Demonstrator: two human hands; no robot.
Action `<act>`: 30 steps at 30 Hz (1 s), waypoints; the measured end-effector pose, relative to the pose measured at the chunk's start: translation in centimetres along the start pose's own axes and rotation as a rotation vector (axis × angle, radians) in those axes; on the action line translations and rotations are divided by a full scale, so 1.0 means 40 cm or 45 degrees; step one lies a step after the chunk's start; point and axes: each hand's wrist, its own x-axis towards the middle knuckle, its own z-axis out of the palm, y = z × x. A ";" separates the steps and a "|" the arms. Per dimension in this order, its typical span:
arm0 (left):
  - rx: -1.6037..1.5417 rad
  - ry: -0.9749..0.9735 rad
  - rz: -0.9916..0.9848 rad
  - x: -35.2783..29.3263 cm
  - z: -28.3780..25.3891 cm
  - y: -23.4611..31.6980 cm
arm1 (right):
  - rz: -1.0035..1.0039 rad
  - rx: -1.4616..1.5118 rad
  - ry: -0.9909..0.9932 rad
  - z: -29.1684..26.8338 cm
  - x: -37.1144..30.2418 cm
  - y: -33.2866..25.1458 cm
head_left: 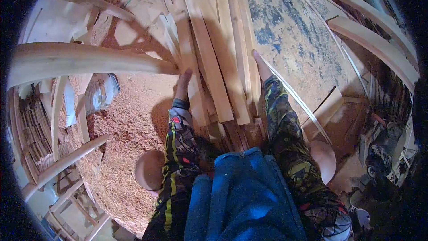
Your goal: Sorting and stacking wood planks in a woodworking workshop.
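Observation:
A bundle of long pale wooden boards (208, 58) lies lengthwise in front of me, some boards overlapping others. My left hand (183, 84) presses against the bundle's left side, its thumb up along the edge. On the opposite side, my right hand (261, 66) holds the outer right board, thumb also showing on top. The remaining fingers of both hands are hidden by the boards and my wrists. Below the near ends, more strips of wood (232, 135) run toward my blue garment (249, 192).
A thick beam (93, 60) reaches in from the left, ending beside the bundle. Wood shavings (125, 129) cover the floor at left. Thin strips (296, 98) lie to the right. Large timbers (374, 47) and a dark machine-like object (383, 149) stand farther right.

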 end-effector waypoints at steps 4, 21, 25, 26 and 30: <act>-0.090 0.017 -0.155 -0.046 0.059 0.007 | 0.254 0.303 -0.023 -0.006 -0.061 -0.046; -0.079 0.055 -0.402 -0.177 0.156 0.156 | 0.010 0.172 0.112 0.063 -0.032 -0.021; 0.066 0.087 -0.287 -0.159 0.160 0.137 | 0.041 -0.618 0.266 0.058 0.078 -0.009; -0.013 0.073 -0.346 -0.164 0.160 0.137 | 0.133 -0.732 0.210 0.067 0.071 -0.041; -0.004 0.034 -0.338 -0.161 0.154 0.130 | 0.121 -0.699 0.092 0.068 0.092 -0.057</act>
